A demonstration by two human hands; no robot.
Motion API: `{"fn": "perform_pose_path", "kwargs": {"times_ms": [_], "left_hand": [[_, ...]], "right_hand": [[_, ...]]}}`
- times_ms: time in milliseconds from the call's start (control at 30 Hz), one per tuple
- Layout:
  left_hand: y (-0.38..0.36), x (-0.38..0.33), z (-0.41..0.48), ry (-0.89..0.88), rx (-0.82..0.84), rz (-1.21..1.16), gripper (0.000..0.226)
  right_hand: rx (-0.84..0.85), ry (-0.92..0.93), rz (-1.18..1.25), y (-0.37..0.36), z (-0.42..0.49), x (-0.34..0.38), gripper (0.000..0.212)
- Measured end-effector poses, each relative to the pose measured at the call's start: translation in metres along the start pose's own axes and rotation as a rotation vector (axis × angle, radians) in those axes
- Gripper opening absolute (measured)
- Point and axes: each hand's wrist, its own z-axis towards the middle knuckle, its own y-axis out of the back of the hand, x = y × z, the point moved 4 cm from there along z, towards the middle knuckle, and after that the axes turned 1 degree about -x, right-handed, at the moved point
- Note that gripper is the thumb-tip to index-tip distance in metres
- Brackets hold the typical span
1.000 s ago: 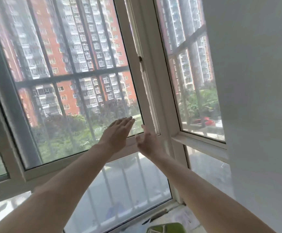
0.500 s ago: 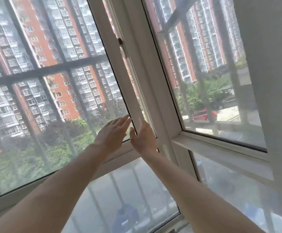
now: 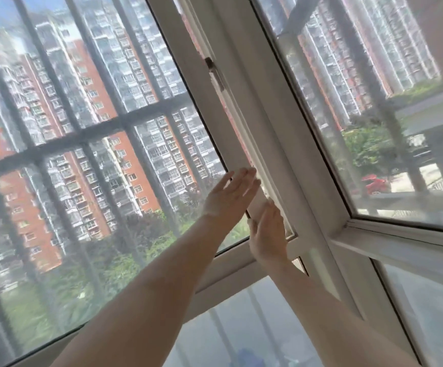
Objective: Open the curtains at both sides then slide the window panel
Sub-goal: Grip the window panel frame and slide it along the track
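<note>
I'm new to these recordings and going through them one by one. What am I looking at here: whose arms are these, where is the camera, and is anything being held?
There is no machine here. A person wears one wide-angle camera on the head, looking forward and down, so the two bare arms reaching in from the bottom are that person's own. The tilt of the view comes from the head.

The left hand is flat and open, fingers stretched toward the upright edge of the white-framed sliding window panel. The right hand is open too, lying against the same white frame lower down. Neither hand holds anything; whether the left palm actually touches is hard to tell.

Through the glass you see red and grey apartment towers and green trees. A fixed side window stands at the right. No curtain is clearly visible.
</note>
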Motion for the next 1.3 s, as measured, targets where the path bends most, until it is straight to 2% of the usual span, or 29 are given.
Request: {"fn": "perform_pose_path", "kwargs": {"times_ms": [167,300,500,1033,1300], "left_hand": [[-0.006,-0.012,0.013,-0.067,0.068,0.126,0.060],[0.001,-0.016,0.016,-0.079,0.032,0.178,0.059],[0.000,-0.017,0.016,-0.091,0.018,0.170,0.053],[-0.008,0.003,-0.016,-0.082,-0.006,0.203,0.060],[-0.016,0.025,-0.053,-0.059,-0.062,0.090,0.043]], "right_hand": [[-0.025,0.007,0.018,-0.002,0.000,-0.005,0.065],[-0.012,-0.020,0.030,0.001,0.000,-0.006,0.065],[0.003,-0.038,0.010,0.003,-0.002,-0.004,0.064],[0.011,-0.021,0.020,-0.013,-0.023,0.018,0.064],[0.058,-0.032,0.046,-0.032,-0.047,0.042,0.061]]}}
